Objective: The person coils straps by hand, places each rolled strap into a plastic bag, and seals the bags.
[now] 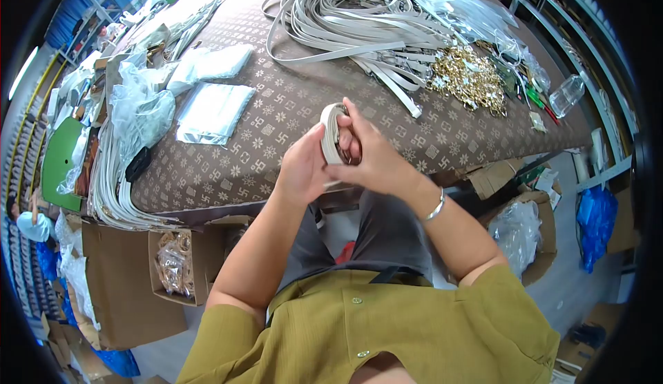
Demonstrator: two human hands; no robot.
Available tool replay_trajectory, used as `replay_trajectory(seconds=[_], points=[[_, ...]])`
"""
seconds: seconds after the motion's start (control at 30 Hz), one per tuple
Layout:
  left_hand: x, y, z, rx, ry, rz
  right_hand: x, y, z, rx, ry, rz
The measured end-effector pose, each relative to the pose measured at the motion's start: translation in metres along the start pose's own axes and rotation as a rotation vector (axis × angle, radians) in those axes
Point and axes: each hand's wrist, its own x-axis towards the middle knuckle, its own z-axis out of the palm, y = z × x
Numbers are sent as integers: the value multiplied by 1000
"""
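A pale strap rolled into a coil (332, 135) is held upright between my two hands, just over the near edge of the table. My right hand (376, 159) wraps round it from the right, with its fingers bent into the loop. From the left, my left hand (301, 168) closes against the coil's side; its fingers are partly hidden and slightly blurred. A short strap end shows below the coil by the right thumb. Beyond my hands lies a large heap of similar pale straps (331, 18) with metal clasps, and beside it a pile of gold-coloured metal fittings (469, 80).
Clear plastic bags (214, 111) lie on the patterned tablecloth (276, 111) at left, near more straps (114, 184) hanging over the edge. A clear bottle (568, 96) stands at far right. Cardboard boxes (131, 280) sit below the table. Far left, another person (36, 225) is visible.
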Motion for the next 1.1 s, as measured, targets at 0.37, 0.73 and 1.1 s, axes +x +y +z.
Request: replay_trajectory(seconds=[0.37, 0.73, 1.1], points=[[14, 51, -30, 1917, -126, 299, 61, 45, -28, -592, -510, -10], [14, 29, -38, 1931, -38, 348, 59, 37, -24, -520, -447, -34], [-16, 119, -76, 2296, 693, 472, 39, 37, 6, -800, -82, -160]])
